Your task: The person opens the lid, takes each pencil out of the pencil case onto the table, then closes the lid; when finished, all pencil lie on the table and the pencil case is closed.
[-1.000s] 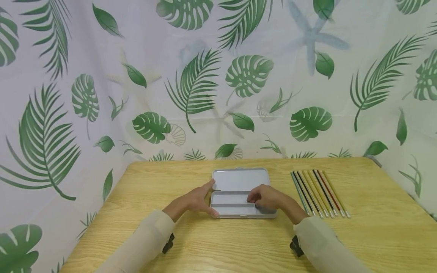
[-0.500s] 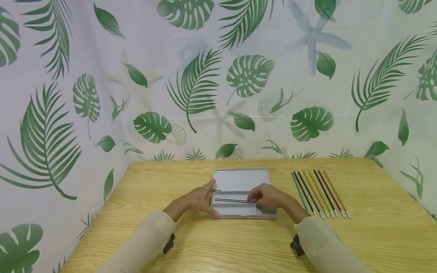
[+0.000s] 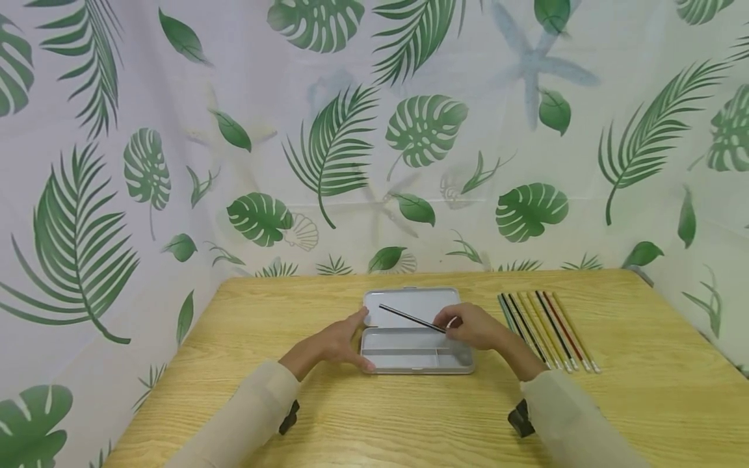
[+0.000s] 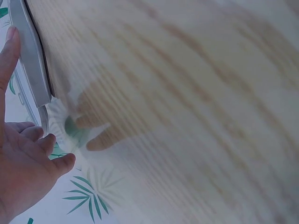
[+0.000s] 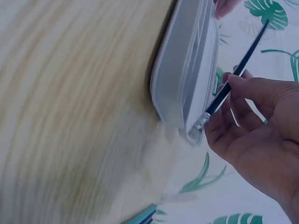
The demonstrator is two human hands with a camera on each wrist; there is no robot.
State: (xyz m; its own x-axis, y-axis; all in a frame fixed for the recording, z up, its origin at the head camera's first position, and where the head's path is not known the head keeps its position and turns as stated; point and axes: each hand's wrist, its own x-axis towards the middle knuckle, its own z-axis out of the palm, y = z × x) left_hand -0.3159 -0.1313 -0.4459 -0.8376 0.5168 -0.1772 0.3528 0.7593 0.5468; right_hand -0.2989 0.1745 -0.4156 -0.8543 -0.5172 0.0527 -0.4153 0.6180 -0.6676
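A grey pencil case (image 3: 398, 361) lies on the table with its lid (image 3: 430, 299) swung back. My right hand (image 3: 473, 325) pinches a black pencil (image 3: 409, 317) between thumb and fingers, slanted above the case. In the right wrist view, the pencil (image 5: 243, 63) shows a metal band and an eraser at its lower end, near the case's corner. At the case's left end my left hand (image 3: 336, 342) has thumb and forefinger spread along the side. The left wrist view shows its thumb touching the case wall (image 4: 30, 51), with the other fingers loosely bent.
Several pencils in black, red, yellowish and teal (image 3: 544, 331) lie side by side at the right, erasers toward me. The wooden table (image 3: 374, 416) backs onto a leaf-patterned curtain (image 3: 351, 130).
My right hand has come up out of the case's rear compartment, raising the black pencil, which lay flat there half a second ago. The left hand has kept its place.
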